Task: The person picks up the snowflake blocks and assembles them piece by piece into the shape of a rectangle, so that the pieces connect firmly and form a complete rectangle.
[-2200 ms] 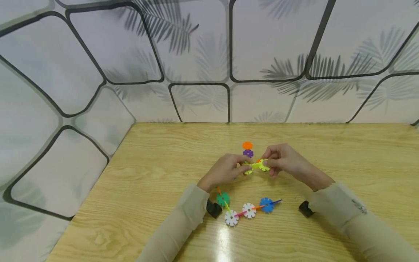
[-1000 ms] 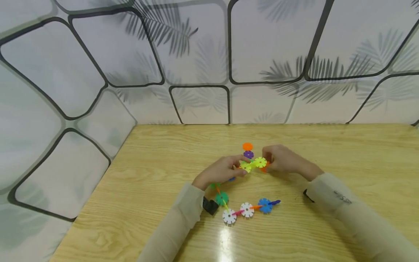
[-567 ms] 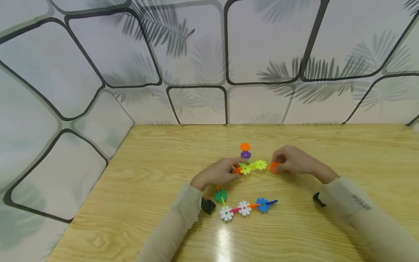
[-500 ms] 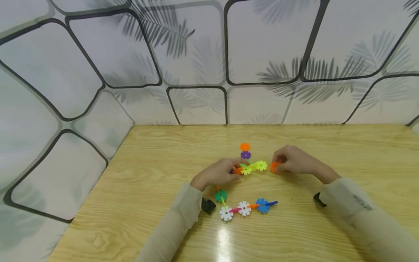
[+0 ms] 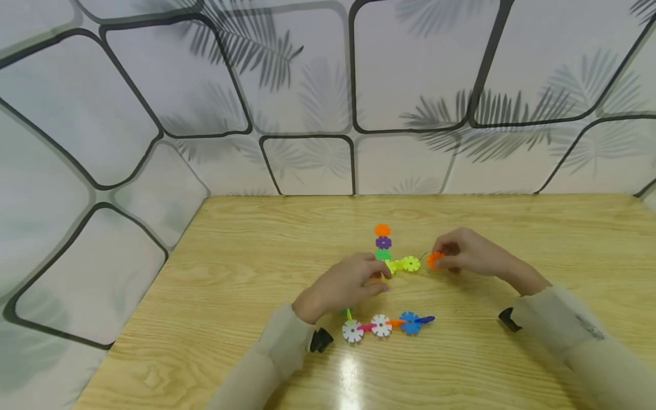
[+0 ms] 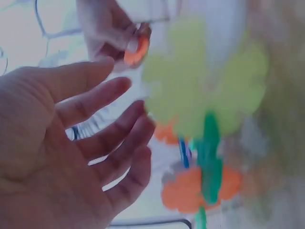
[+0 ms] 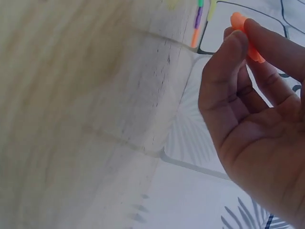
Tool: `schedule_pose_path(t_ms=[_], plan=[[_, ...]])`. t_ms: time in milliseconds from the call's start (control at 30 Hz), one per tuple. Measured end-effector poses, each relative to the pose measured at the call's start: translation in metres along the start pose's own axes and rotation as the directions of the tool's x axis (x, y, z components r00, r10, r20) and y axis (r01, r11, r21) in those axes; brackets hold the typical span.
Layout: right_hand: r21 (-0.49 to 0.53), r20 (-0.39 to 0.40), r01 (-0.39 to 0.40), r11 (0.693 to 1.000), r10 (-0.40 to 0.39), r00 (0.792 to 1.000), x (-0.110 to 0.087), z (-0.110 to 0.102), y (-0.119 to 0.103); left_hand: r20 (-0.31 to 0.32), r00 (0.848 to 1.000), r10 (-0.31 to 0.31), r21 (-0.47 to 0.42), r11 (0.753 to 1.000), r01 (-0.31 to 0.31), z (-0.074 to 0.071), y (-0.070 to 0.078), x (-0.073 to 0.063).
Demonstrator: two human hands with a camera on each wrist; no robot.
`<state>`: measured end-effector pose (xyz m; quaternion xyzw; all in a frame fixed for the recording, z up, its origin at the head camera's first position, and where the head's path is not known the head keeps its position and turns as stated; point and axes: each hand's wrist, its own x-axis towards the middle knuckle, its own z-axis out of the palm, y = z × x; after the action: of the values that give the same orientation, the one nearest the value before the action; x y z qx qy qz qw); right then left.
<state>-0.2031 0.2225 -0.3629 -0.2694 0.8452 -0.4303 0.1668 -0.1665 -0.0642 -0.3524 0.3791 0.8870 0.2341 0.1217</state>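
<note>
My right hand [image 5: 474,256] pinches an orange notched disc [image 5: 434,260] between thumb and fingers; the right wrist view shows this disc [image 7: 245,36] edge-on. Just left of it, a yellow notched disc [image 5: 411,263] ends a short yellow branch of a linked chain. My left hand [image 5: 340,287] hovers over the chain's left side, hiding part of it. Its fingers are loosely bent and hold nothing, as the palm [image 6: 52,152] facing the left wrist camera shows. Beyond its fingertips a green disc [image 5: 382,254], a purple disc [image 5: 383,243] and an orange disc [image 5: 382,230] stand in line.
Nearer me, the chain runs through a white disc [image 5: 352,331], another white disc [image 5: 381,325] and a blue disc [image 5: 410,322], joined edge to edge. Everything lies on a wooden table [image 5: 512,353]. A patterned wall [image 5: 405,162] closes off the back and left.
My right hand took the orange disc away from the yellow branch and moved right with it. My left hand let go of the chain and drew slightly back towards me, its fingers loosened.
</note>
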Motion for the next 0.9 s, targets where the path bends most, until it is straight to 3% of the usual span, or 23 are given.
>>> schedule_pose_path(t_ms=[133,267,400,667,800,900], plan=[[0.104,-0.001,-0.051,0.993,0.051,0.999,-0.009,0.003,-0.002,0.078,0.996,0.041,0.127,0.991,-0.051,0.013,0.015,-0.003],[0.217,0.033,-0.113,0.970,0.109,0.994,-0.020,0.009,-0.001,0.111,0.993,0.052,0.302,0.950,-0.083,0.024,0.026,-0.005],[0.315,0.105,-0.138,0.939,0.110,0.988,-0.031,0.015,0.001,0.126,0.991,0.041,0.378,0.922,-0.086,0.027,0.032,-0.005],[0.407,0.192,-0.121,0.906,0.045,0.980,-0.045,0.026,0.005,0.140,0.988,0.071,0.280,0.954,-0.108,0.029,0.032,0.002],[0.409,0.202,-0.138,0.902,0.058,0.978,-0.047,0.028,0.002,0.122,0.991,0.053,0.191,0.979,-0.076,0.029,0.032,0.003],[0.402,0.206,-0.151,0.903,0.072,0.976,-0.048,0.030,0.000,0.115,0.993,0.041,0.175,0.983,-0.061,0.030,0.033,0.003]])
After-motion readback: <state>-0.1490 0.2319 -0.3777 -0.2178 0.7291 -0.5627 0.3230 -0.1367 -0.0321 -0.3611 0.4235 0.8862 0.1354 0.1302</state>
